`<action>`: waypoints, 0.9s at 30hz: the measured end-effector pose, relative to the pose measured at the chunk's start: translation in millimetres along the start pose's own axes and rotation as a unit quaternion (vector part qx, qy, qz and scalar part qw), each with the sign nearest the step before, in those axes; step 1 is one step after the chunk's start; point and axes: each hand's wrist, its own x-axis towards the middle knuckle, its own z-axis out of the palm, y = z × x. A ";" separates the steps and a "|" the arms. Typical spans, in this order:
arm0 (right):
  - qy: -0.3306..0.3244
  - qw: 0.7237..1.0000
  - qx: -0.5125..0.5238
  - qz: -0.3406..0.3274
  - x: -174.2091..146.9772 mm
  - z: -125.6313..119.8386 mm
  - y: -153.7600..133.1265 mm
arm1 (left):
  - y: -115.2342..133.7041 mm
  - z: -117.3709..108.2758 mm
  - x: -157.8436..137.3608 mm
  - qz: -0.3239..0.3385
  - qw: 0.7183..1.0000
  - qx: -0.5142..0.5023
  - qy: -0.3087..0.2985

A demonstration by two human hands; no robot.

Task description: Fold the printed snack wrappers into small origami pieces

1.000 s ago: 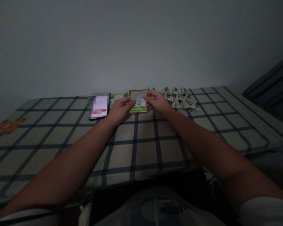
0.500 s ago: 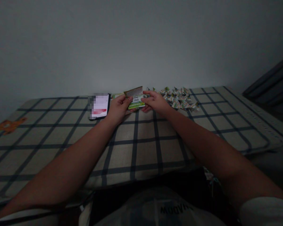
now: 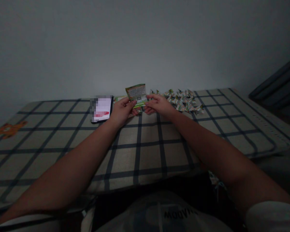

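Between my two hands is a green and white printed wrapper [image 3: 137, 92], bent across its middle with the upper part standing up. My left hand [image 3: 122, 110] pinches its left edge between thumb and fingers. On the opposite edge, my right hand [image 3: 159, 104] pinches it the same way. Part of another green-edged wrapper [image 3: 119, 98] lies flat behind my left hand. A pile of small folded paper pieces [image 3: 183, 99], pointed and printed in white, green and orange, lies just beyond my right hand.
A phone [image 3: 101, 109] with a lit, partly blurred screen lies left of my left hand. The checked cloth [image 3: 148, 151] covers the table, with an orange tiger-like figure [image 3: 11, 129] at far left. A pale wall [image 3: 145, 42] rises behind; dark fabric [image 3: 277, 83] is at right.
The wrapper has tilted up, so more of its printed upper part faces me and less of the green lower part shows. Both hands have barely moved.
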 end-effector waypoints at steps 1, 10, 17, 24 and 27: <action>-0.004 1.000 0.002 -0.004 0.2 0.1 0.5 | 0.1 0.0 0.1 0.003 1.000 -0.002 0.003; -0.066 0.998 0.005 -0.008 -6.0 -1.0 -0.6 | 7.4 4.0 -2.2 -0.021 0.999 -0.045 0.011; -0.063 0.996 0.000 -0.057 -7.1 0.1 2.1 | 7.4 6.3 -2.1 -0.018 0.998 -0.060 0.032; -0.030 0.991 -0.058 -0.116 -2.7 -4.3 5.4 | 12.5 8.5 -4.1 -0.047 0.997 -0.068 -0.008; -0.029 0.990 -0.071 -0.119 -3.8 -3.9 4.6 | 12.8 7.8 -4.8 -0.049 0.996 -0.073 -0.027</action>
